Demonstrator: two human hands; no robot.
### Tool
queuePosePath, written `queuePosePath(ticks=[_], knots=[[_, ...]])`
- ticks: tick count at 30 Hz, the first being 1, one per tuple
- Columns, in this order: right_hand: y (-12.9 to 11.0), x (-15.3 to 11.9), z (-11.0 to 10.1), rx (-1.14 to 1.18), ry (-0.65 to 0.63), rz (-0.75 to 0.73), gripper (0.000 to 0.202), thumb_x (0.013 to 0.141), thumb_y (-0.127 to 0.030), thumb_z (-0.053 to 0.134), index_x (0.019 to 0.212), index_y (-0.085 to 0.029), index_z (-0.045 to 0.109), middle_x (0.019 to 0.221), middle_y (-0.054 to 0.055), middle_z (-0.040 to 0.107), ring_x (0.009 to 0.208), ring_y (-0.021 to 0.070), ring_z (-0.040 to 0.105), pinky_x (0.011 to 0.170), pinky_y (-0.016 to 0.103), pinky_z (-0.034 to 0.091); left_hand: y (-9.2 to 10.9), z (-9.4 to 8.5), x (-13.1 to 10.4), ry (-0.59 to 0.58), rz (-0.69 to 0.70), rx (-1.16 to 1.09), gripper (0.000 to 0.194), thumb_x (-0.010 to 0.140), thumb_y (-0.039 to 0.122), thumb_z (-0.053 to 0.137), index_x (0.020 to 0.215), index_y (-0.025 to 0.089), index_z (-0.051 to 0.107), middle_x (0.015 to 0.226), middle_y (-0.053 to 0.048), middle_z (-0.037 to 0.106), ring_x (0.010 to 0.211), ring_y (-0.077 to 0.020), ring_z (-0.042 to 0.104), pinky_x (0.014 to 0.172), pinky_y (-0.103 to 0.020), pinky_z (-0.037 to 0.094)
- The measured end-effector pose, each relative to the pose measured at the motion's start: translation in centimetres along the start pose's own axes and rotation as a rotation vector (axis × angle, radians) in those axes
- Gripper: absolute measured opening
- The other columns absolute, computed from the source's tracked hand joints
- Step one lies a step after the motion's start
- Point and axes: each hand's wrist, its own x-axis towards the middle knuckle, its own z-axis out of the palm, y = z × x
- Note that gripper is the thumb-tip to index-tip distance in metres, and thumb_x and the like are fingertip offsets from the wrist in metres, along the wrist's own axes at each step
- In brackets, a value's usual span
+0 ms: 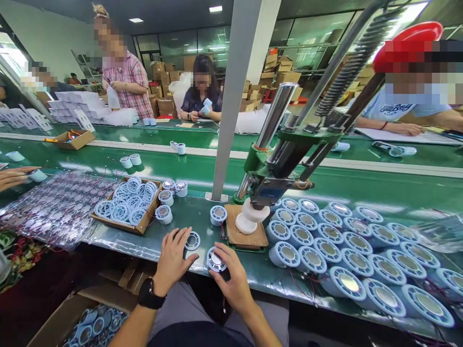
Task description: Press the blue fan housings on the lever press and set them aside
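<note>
My left hand [175, 255], with a black watch on its wrist, rests at the bench's front edge with its fingers apart, touching a flat light-blue ring [192, 241]. Fingers and thumb of my right hand [231, 277] curve round a round light-blue housing [216, 259] with a silver disc on top; a thin wire hangs below. Behind my hands, one more housing [218, 215] stands beside the press's wooden base [231, 222]. The press [269, 185] has a white round pad above a white round seat.
Many blue housings [326, 248] stand in rows on the right. A cardboard box of rings [126, 205] and wired parts in plastic [54, 205] lie on the left. Below is a carton of parts [96, 325]. Several people work across the green conveyor [155, 161]; another person's hand [14, 177] reaches in at left.
</note>
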Motion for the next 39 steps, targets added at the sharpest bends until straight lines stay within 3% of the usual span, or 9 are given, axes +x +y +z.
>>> queuePosePath(ticks=[4, 10, 22, 27, 30, 33, 35, 37, 39], knots=[[-0.4, -0.1, 1.4, -0.063, 0.102, 0.067, 0.057, 0.086, -0.022, 0.065, 0.14, -0.018, 0.046, 0.131, 0.013, 0.06, 0.121, 0.0225, 0.061, 0.099, 0.035, 0.056, 2.1, -0.5, 0.7, 0.026, -0.089, -0.229, 0.061, 0.088, 0.033, 0.063, 0.145, 0.022, 0.044, 0.13, -0.011, 0.066, 0.117, -0.0275, 0.061, 0.102, -0.046, 0.048], [-0.1, -0.3, 3.3, -0.032, 0.187, 0.154, 0.061, 0.085, -0.02, 0.062, 0.142, -0.018, 0.044, 0.131, 0.013, 0.061, 0.118, 0.0228, 0.064, 0.098, 0.036, 0.057, 6.1, -1.9, 0.5, -0.144, 0.174, -0.278, 0.073, 0.084, 0.021, 0.063, 0.151, 0.027, 0.036, 0.136, -0.01, 0.062, 0.121, -0.0278, 0.059, 0.103, -0.046, 0.049], [0.0, -0.4, 3.3, 0.016, 0.149, 0.229, 0.082, 0.085, -0.025, 0.068, 0.155, -0.019, 0.027, 0.129, 0.013, 0.062, 0.117, 0.0231, 0.065, 0.097, 0.036, 0.057, 6.9, 0.0, -0.7, 0.007, -0.048, -0.371, 0.07, 0.079, 0.016, 0.063, 0.145, 0.025, 0.041, 0.129, -0.009, 0.065, 0.117, -0.0266, 0.061, 0.101, -0.043, 0.051], [-0.2, 0.2, 3.0, -0.04, 0.07, 0.149, 0.063, 0.087, -0.019, 0.061, 0.148, -0.018, 0.042, 0.13, 0.015, 0.061, 0.117, 0.0244, 0.063, 0.097, 0.038, 0.057, 7.0, 1.0, -1.0, 0.034, -0.038, -0.393, 0.067, 0.081, 0.015, 0.06, 0.144, 0.024, 0.04, 0.136, -0.011, 0.06, 0.126, -0.0276, 0.056, 0.106, -0.047, 0.046], [-0.3, 0.0, 2.2, -0.111, -0.056, 0.136, 0.065, 0.087, -0.012, 0.054, 0.15, -0.019, 0.039, 0.136, 0.014, 0.056, 0.124, 0.0246, 0.058, 0.102, 0.041, 0.055, 6.8, 2.1, -1.4, 0.063, -0.033, -0.426, 0.063, 0.084, 0.018, 0.056, 0.145, 0.021, 0.041, 0.139, -0.014, 0.057, 0.13, -0.0287, 0.053, 0.11, -0.05, 0.043], [-1.1, 0.9, -1.1, -0.199, -0.255, 0.088, 0.076, 0.084, -0.01, 0.054, 0.155, -0.02, 0.03, 0.143, 0.013, 0.05, 0.13, 0.0249, 0.055, 0.102, 0.039, 0.056, 6.5, 2.6, -1.3, 0.009, -0.048, -0.478, 0.055, 0.082, 0.02, 0.056, 0.137, 0.019, 0.05, 0.139, -0.014, 0.059, 0.128, -0.0285, 0.056, 0.108, -0.048, 0.046], [-2.3, 3.4, -5.3, -0.259, -0.261, -0.011, 0.076, 0.085, -0.016, 0.058, 0.155, -0.02, 0.03, 0.143, 0.013, 0.05, 0.129, 0.0255, 0.055, 0.1, 0.038, 0.057, 6.5, 2.2, -0.4, -0.054, -0.097, -0.515, 0.053, 0.077, 0.02, 0.06, 0.13, 0.018, 0.055, 0.129, -0.012, 0.066, 0.118, -0.0275, 0.063, 0.102, -0.044, 0.051], [-4.3, 7.9, -10.8, -0.351, -0.056, -0.135, 0.067, 0.089, -0.023, 0.061, 0.151, -0.021, 0.037, 0.141, 0.012, 0.052, 0.13, 0.0255, 0.053, 0.104, 0.041, 0.054, 6.9, 1.2, 1.4, -0.096, -0.125, -0.54, 0.051, 0.073, 0.021, 0.063, 0.123, 0.019, 0.059, 0.116, -0.009, 0.072, 0.105, -0.0259, 0.068, 0.095, -0.041, 0.054], [-6.4, 14.1, -16.7, -0.468, 0.271, -0.231, 0.054, 0.091, -0.024, 0.061, 0.143, -0.018, 0.047, 0.138, 0.012, 0.054, 0.134, 0.0257, 0.049, 0.112, 0.049, 0.046, 7.7, 0.3, 4.0, -0.105, -0.103, -0.567, 0.05, 0.07, 0.024, 0.067, 0.119, 0.019, 0.062, 0.109, -0.006, 0.074, 0.097, -0.0244, 0.069, 0.091, -0.038, 0.055]])
